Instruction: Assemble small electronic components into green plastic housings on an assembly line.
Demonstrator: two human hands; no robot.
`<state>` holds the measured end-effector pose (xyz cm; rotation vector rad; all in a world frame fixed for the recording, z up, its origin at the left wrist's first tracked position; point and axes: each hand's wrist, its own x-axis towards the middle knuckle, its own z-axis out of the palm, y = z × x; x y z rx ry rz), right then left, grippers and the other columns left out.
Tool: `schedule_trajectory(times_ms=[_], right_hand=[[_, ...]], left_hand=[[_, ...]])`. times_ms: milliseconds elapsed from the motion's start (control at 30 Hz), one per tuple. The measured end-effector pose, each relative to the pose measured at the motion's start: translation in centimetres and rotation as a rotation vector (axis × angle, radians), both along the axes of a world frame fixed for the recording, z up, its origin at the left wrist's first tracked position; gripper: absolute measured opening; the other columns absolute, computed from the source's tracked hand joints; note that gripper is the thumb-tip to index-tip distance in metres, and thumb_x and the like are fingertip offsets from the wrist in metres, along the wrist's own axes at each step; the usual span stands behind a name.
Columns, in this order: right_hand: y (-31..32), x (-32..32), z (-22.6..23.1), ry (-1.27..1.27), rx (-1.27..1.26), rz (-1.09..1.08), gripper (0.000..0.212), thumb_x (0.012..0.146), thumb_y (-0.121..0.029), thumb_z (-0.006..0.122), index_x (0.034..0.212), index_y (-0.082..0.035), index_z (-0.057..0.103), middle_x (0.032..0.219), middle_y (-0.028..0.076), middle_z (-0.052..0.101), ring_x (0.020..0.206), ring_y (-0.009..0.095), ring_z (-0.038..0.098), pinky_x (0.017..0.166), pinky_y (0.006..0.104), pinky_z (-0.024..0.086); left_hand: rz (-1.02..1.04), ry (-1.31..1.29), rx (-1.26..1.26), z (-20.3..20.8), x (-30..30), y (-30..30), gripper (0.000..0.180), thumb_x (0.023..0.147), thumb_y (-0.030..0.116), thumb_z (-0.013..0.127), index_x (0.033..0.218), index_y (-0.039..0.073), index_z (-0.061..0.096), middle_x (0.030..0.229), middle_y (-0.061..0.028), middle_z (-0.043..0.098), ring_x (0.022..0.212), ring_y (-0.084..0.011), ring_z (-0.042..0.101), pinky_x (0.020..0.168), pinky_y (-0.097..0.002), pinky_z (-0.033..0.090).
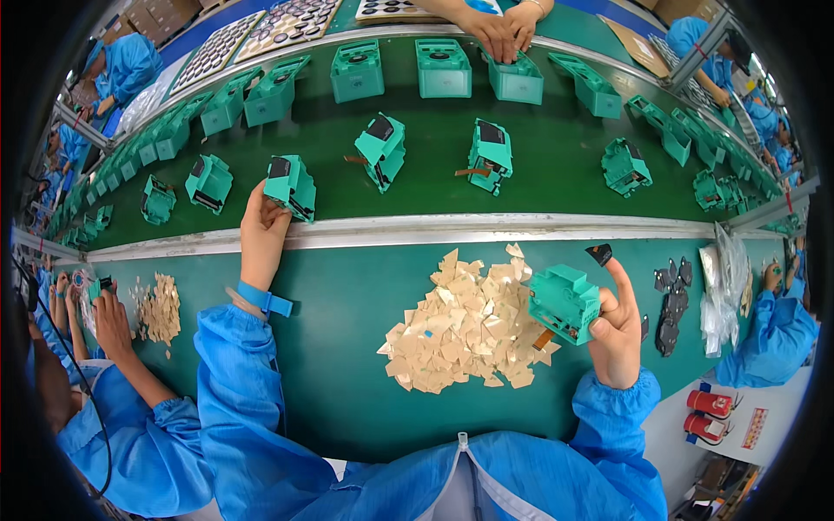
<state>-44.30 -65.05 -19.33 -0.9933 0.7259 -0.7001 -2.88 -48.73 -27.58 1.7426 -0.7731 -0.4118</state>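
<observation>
My left hand (pixel 263 233) reaches to the near side of the green conveyor belt. Its fingers close on the lower edge of a green plastic housing (pixel 287 181) with a black patch on top. Over the bench on the right, my right hand (pixel 618 334) grips another green plastic housing (pixel 563 300) between thumb and fingers. A brown ribbon strip (pixel 544 339) sticks out below that housing. On my raised right index fingertip sits a small black angular piece (pixel 599 253). Left of the right hand lies a heap of pale beige backing-paper pieces (pixel 465 334).
More green housings (pixel 380 152) stand on the belt (pixel 330 195), beyond a metal rail (pixel 391 231). Black pieces (pixel 670 317) and clear plastic bags (pixel 719 286) lie on the bench at right. Across the belt, another person's hands (pixel 499 35) touch a housing. A co-worker sits close at left.
</observation>
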Motion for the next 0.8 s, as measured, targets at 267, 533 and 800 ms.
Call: schedule_trajectory(times_ms=[267, 533, 800], right_hand=[[0.2, 0.7, 0.4, -0.125, 0.132, 0.079, 0.081, 0.074, -0.001, 0.065, 0.139, -0.002, 0.016, 0.096, 0.007, 0.059, 0.09, 0.017, 0.056, 0.084, 0.0303, 0.043], [0.3, 1.8, 0.3, -0.301, 0.328, 0.251, 0.083, 0.079, -0.014, 0.066, 0.141, -0.003, 0.011, 0.119, 0.013, 0.053, 0.112, 0.023, 0.05, 0.095, 0.0372, 0.038], [1.3, 1.9, -0.7, -0.402, 0.47, 0.349, 0.085, 0.08, -0.019, 0.066, 0.141, -0.004, 0.009, 0.13, 0.015, 0.046, 0.121, 0.027, 0.043, 0.1, 0.0413, 0.034]], left_hand=[[0.068, -0.277, 0.158, 2.2, -1.0, 2.4, 0.067, 0.078, -0.007, 0.051, 0.138, 0.009, 0.026, 0.13, -0.0111, 0.038, 0.115, -0.0236, 0.043, 0.097, -0.037, 0.037], [0.17, -0.387, 0.003, 6.1, -7.9, -1.6, 0.071, 0.078, 0.005, 0.063, 0.138, 0.005, 0.026, 0.14, -0.0133, 0.029, 0.129, -0.0251, 0.03, 0.103, -0.0381, 0.027], [-0.036, -0.05, 0.072, 1.6, -0.3, -2.4, 0.074, 0.079, 0.004, 0.064, 0.139, 0.012, 0.022, 0.14, -0.01, 0.029, 0.125, -0.0207, 0.033, 0.102, -0.0297, 0.029]])
